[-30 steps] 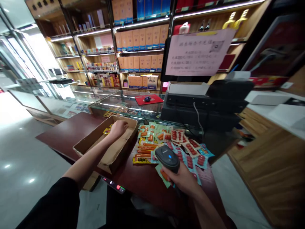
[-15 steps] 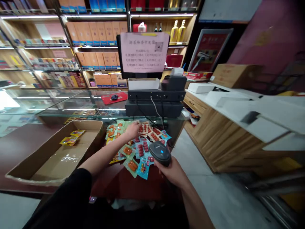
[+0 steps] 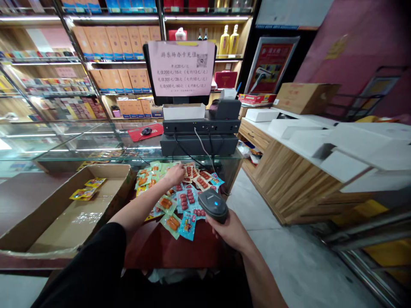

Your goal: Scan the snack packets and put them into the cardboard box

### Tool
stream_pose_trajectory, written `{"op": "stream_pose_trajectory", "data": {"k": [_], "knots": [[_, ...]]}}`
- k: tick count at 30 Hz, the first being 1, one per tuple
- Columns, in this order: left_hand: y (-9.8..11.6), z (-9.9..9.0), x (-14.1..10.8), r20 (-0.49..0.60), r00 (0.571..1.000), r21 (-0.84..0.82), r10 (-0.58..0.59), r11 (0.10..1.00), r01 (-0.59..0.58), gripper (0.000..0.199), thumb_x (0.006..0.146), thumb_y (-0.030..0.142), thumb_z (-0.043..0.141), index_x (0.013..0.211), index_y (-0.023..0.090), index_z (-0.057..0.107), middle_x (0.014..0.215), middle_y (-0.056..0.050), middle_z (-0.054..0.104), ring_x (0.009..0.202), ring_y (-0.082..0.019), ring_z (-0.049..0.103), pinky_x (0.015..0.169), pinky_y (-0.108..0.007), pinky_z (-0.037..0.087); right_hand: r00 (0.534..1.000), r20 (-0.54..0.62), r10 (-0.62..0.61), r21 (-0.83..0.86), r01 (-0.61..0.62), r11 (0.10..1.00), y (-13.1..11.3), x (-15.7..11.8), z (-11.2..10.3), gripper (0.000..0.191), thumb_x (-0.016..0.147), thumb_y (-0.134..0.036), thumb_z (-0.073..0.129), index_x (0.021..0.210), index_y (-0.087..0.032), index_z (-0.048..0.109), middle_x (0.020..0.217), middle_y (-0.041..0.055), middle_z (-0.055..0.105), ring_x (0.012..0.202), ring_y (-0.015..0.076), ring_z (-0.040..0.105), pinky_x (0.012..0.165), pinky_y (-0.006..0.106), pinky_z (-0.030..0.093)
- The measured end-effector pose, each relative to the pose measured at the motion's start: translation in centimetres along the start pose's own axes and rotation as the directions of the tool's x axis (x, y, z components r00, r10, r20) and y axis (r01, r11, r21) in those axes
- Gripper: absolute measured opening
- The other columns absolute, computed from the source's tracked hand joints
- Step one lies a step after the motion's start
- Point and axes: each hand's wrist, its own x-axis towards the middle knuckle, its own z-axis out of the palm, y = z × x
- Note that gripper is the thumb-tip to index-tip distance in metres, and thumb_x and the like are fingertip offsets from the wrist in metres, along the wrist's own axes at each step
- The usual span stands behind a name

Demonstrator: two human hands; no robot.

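My right hand (image 3: 231, 231) is wrapped round the handle of a dark barcode scanner (image 3: 213, 205) with a small blue light on top. The scanner's head is over the near right side of a pile of small sealed snack packets. My left hand (image 3: 175, 174) reaches into the far part of the pile, its fingers curled down beside packets of red sausages (image 3: 203, 180); what they pinch, if anything, is hidden. Packets with orange sausages (image 3: 171, 223) and a bright blue packet (image 3: 187, 225) lie nearest me on the dark red table (image 3: 192, 254).
An open cardboard box (image 3: 112, 205) with a few yellow packets stands at left. Behind the pile are a glass counter (image 3: 96, 137), a cash drawer (image 3: 199, 145) with cables, a printer (image 3: 226, 109) and a screen bearing a paper sign (image 3: 181, 68). A wooden cabinet (image 3: 295, 179) stands right.
The whole view has shifted so that things lie slightly further left. My left hand stays at the far packets, and my right hand keeps the scanner over the pile.
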Motion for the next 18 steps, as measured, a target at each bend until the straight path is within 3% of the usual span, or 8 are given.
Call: {"op": "stream_pose_trajectory", "data": {"k": [2, 4, 5, 7, 9, 11, 14, 18], "knots": [[-0.6, -0.8, -1.3, -0.094, 0.992, -0.192, -0.09, 0.979, 0.07, 0.026, 0.081, 0.016, 0.055, 0.096, 0.016, 0.075, 0.103, -0.013, 0.069, 0.096, -0.023, 0.064, 0.087, -0.031, 0.048, 1.0, 0.021, -0.003, -0.016, 0.003, 1.0, -0.1, 0.2, 0.5, 0.025, 0.078, -0.039, 0.067, 0.089, -0.016, 0.064, 0.046, -0.0038, 0.057, 0.04, 0.0131, 0.053, 0.042, 0.024, 0.042], [-1.4, -1.4, -3.3, -0.183, 0.948, -0.468, -0.259, 0.871, 0.148, 0.026, 0.078, 0.019, 0.058, 0.097, 0.018, 0.075, 0.096, -0.009, 0.072, 0.09, -0.022, 0.066, 0.085, -0.031, 0.05, 0.999, 0.031, -0.018, -0.021, 0.019, 1.0, -0.5, 0.5, 1.1, 0.028, 0.078, -0.04, 0.067, 0.092, -0.016, 0.063, 0.048, -0.0037, 0.058, 0.04, 0.0133, 0.053, 0.042, 0.024, 0.043], [-1.8, -1.6, -4.5, -0.18, 0.916, -0.626, -0.358, 0.76, 0.174, 0.025, 0.077, 0.021, 0.06, 0.096, 0.018, 0.075, 0.091, -0.008, 0.072, 0.086, -0.022, 0.067, 0.082, -0.031, 0.051, 0.999, 0.038, -0.03, -0.019, 0.03, 0.999, -0.8, 0.7, 1.4, 0.029, 0.078, -0.041, 0.067, 0.095, -0.016, 0.063, 0.05, -0.0033, 0.059, 0.04, 0.0135, 0.053, 0.043, 0.024, 0.044], [-2.4, -1.7, -7.1, -0.064, 0.858, -0.893, -0.51, 0.412, 0.178, 0.022, 0.075, 0.028, 0.064, 0.09, 0.017, 0.075, 0.085, -0.006, 0.073, 0.078, -0.021, 0.068, 0.078, -0.033, 0.054, 0.996, 0.058, -0.064, -0.017, 0.065, 0.998, -1.5, 1.2, 2.2, 0.031, 0.077, -0.041, 0.068, 0.098, -0.017, 0.065, 0.053, -0.0024, 0.062, 0.043, 0.0146, 0.056, 0.045, 0.025, 0.046], [-2.6, -1.4, -9.7, 0.085, 0.829, -0.991, -0.553, 0.038, 0.128, 0.022, 0.068, 0.033, 0.073, 0.08, 0.015, 0.074, 0.083, -0.006, 0.073, 0.077, -0.02, 0.069, 0.077, -0.033, 0.056, 0.991, 0.079, -0.104, -0.028, 0.107, 0.994, -2.2, 1.8, 3.2, 0.031, 0.076, -0.04, 0.069, 0.099, -0.019, 0.067, 0.054, -0.0015, 0.063, 0.048, 0.0165, 0.059, 0.047, 0.026, 0.048], [-2.6, -1.2, -12.0, 0.161, 0.816, -0.98, -0.555, -0.19, 0.065, 0.028, 0.06, 0.036, 0.082, 0.074, 0.013, 0.072, 0.083, -0.006, 0.073, 0.078, -0.019, 0.07, 0.08, -0.033, 0.057, 0.987, 0.099, -0.129, -0.036, 0.134, 0.99, -2.7, 2.4, 4.2, 0.027, 0.075, -0.039, 0.069, 0.095, -0.021, 0.069, 0.053, -0.0009, 0.063, 0.051, 0.018, 0.061, 0.049, 0.027, 0.05], [-2.6, -1.0, -14.7, 0.187, 0.805, -0.963, -0.563, -0.265, 0.039, 0.038, 0.053, 0.037, 0.089, 0.078, 0.012, 0.074, 0.084, -0.007, 0.074, 0.075, -0.017, 0.07, 0.08, -0.031, 0.057, 0.983, 0.137, -0.123, -0.059, 0.132, 0.989, -2.7, 3.1, 5.8, 0.02, 0.077, -0.04, 0.067, 0.085, -0.021, 0.067, 0.053, -0.0003, 0.062, 0.049, 0.0176, 0.059, 0.047, 0.028, 0.049], [-3.1, -1.0, -16.4, 0.151, 0.769, -0.983, -0.621, -0.179, 0.048, 0.047, 0.052, 0.039, 0.09, 0.086, 0.011, 0.074, 0.087, -0.008, 0.075, 0.073, -0.018, 0.07, 0.074, -0.031, 0.059, 0.983, 0.163, -0.085, -0.099, 0.102, 0.99, -2.2, 3.4, 7.4, 0.022, 0.078, -0.042, 0.066, 0.078, -0.021, 0.064, 0.052, 0.0001, 0.062, 0.044, 0.0169, 0.056, 0.045, 0.029, 0.047]]}}
